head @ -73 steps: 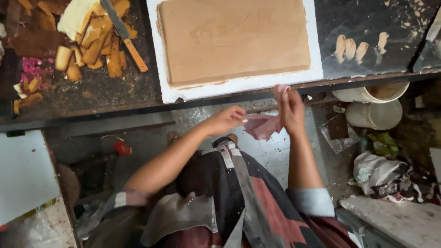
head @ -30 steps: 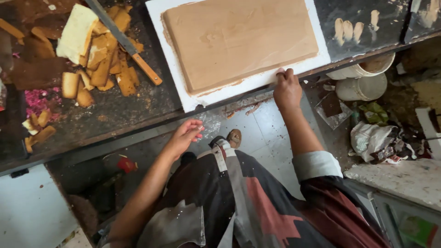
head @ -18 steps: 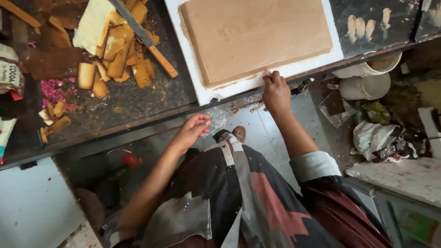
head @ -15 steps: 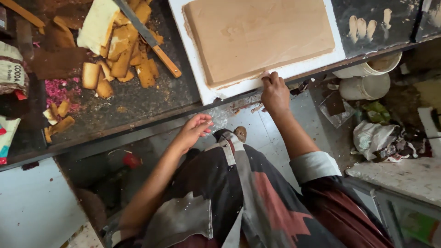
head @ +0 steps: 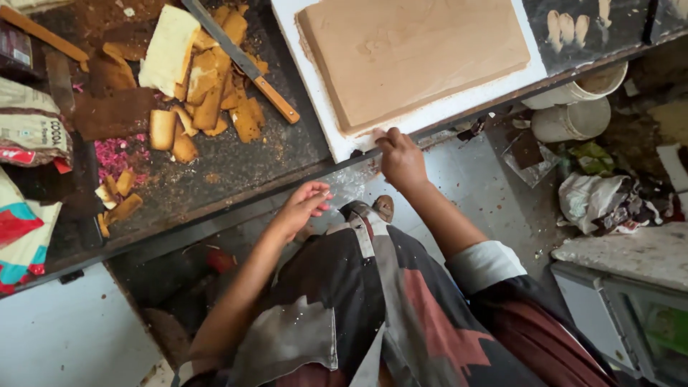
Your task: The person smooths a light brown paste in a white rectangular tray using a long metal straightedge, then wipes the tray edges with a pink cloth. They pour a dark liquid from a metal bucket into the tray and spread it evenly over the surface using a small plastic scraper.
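Observation:
A flat brown slab lies on a white board at the front edge of a dark counter. My right hand rests on the board's near edge below the slab's front left corner, fingers curled against the rim. My left hand hangs below the counter edge in front of my apron, fingers loosely apart, holding nothing.
Left of the board lie several cut tan pieces, a pale block and a long knife with a wooden handle. Printed bags sit at the far left. Two white tubs stand under the counter at right, with crumpled rubbish beside them.
Both hands held a reddish cloth below the counter earlier. The cloth is gone, my right hand has gone up to the board's edge and slid left along it, and my left hand has dropped.

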